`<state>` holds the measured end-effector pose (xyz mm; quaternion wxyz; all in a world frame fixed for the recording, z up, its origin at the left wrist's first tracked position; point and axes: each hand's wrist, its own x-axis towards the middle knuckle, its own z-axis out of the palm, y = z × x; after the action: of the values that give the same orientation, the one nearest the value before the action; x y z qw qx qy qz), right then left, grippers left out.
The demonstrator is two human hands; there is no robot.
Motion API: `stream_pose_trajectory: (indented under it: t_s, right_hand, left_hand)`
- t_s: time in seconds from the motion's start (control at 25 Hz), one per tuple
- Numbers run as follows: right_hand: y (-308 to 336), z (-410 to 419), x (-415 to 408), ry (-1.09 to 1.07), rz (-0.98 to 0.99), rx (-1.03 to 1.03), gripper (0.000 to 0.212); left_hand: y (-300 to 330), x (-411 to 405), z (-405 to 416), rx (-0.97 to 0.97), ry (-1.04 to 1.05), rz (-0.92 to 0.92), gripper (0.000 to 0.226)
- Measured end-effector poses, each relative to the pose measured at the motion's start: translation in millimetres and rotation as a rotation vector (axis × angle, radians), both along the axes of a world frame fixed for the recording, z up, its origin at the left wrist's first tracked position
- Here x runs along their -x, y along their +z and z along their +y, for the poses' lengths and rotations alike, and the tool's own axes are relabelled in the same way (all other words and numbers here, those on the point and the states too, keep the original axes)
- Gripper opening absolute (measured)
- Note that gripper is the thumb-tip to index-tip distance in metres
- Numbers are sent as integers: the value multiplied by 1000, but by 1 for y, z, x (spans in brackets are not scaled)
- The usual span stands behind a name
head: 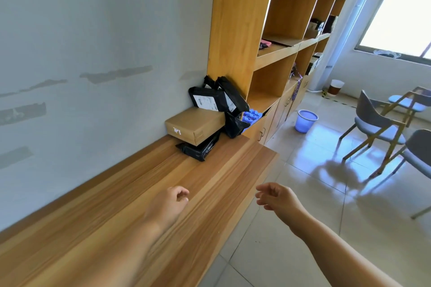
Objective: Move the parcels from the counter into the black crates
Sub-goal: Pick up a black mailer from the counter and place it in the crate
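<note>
Nearest the camera, the left hand [171,201] hovered over the wooden counter [130,196] at about 6 o'clock, its fingers loosely curled and holding nothing; the right hand [276,197] hung at about 5 o'clock past the counter's front edge, above the tiled floor [310,184], fingers likewise relaxed in a loose curl and empty; both forearms reached in from the bottom of the view. Farther along the counter, toward 12 o'clock, the parcels sat piled in the corner where the wall meets the shelf unit [235,30]: a flat black mailer [198,149] lay lowest, on the counter, with a brown cardboard box [194,124] resting on top of it; on the box leaned a black mailer with a white label [206,99], and just beside it another black bag [233,95] tilted against the shelf side; a smaller black bag [234,126] slumped at the box's right end, touching it. Beyond, at about 2 o'clock, a lilac bucket [305,121] stood on the floor, and grey chairs [375,121] stood at 3 o'clock; no black crate showed in view.
</note>
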<state>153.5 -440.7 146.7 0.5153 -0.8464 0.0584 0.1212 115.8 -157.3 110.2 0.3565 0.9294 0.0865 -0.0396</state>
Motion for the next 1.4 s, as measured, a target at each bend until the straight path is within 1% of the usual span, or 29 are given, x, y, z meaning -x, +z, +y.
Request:
stream_pose_trajectory:
  t_s: [0.16,0.32,0.52,0.68,0.92,1.04,1.2,1.4]
  right_hand:
    - [-14,-23,-73,33,12,-7,18]
    - [-20,-43,-153,150,3,31,22]
    - [-10,-87,-258,276,-46,53,22]
    - [-1,-106,-326,342,-107,73,24]
    - [-6,-80,-403,442,-146,95,24]
    - [-11,-61,-439,411,-160,110,26]
    - [-13,-40,-489,350,-190,231,32]
    - [-25,-35,-535,349,-180,264,44]
  left_hand:
    - [-2,-62,-23,6,50,11,23]
    - [-5,-117,-58,34,95,-18,21]
    - [-4,-188,-115,96,250,-66,18]
    - [-2,-227,-144,96,350,-123,21]
    - [-3,-280,-133,99,462,-118,20]
    - [1,-313,-114,93,469,-133,20]
    - [-1,-357,-96,85,469,-141,21]
    - [-1,-403,-104,70,432,-103,23]
